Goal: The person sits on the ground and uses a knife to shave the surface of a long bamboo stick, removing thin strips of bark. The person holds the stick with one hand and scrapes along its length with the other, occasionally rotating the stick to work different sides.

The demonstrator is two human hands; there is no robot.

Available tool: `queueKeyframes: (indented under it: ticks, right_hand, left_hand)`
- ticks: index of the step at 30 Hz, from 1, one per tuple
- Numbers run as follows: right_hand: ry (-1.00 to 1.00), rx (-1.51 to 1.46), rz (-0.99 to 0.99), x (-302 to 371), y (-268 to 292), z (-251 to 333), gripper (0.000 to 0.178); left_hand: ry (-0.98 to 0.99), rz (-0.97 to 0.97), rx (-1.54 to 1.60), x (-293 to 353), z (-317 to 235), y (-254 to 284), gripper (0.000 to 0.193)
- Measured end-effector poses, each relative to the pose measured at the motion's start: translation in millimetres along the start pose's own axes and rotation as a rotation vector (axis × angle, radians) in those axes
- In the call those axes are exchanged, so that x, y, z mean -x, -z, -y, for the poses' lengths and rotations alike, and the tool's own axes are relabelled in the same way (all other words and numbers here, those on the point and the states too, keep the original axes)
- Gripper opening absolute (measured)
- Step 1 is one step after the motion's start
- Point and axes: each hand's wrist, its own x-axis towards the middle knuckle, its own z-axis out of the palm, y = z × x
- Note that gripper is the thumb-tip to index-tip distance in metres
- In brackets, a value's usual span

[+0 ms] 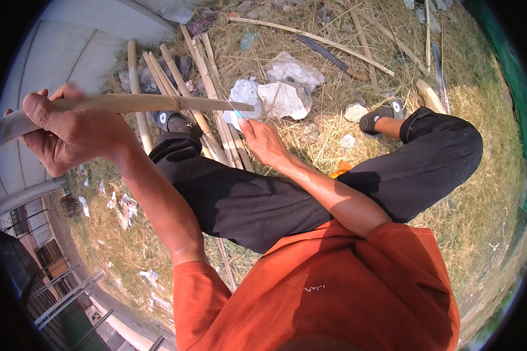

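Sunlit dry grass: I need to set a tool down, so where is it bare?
Widest: the dry yellow grass between the bent right leg in black trousers and the long green sheet. Smaller: pale straw between the bare right hand and the dark right shoe. Crowded: ahead, with jagged white rocks and pale wooden strips lying close together.

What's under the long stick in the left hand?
Under the pale strip, poles and part of a dark shoe show at its edges; what it directly covers can't be seen.
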Motion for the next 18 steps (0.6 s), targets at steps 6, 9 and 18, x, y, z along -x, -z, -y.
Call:
queueKeyframes:
  ticks: [6,9,18]
  right_hand:
    - [-0.057,0.067,0.075,-9,-17,-20,0.057]
    - [-0.080,0.015,0.052,-6,-12,-26,0.058]
    - [-0.095,0.110,0.082,-18,0,-27,0.063]
  left_hand:
    - [-0.034,0.042,0.032,0,3,-3,0.015]
    - [-0.022,0.013,-0.009,-1,3,1,0.015]
    - [0.081,0.023,0.074,1,2,0,0.017]
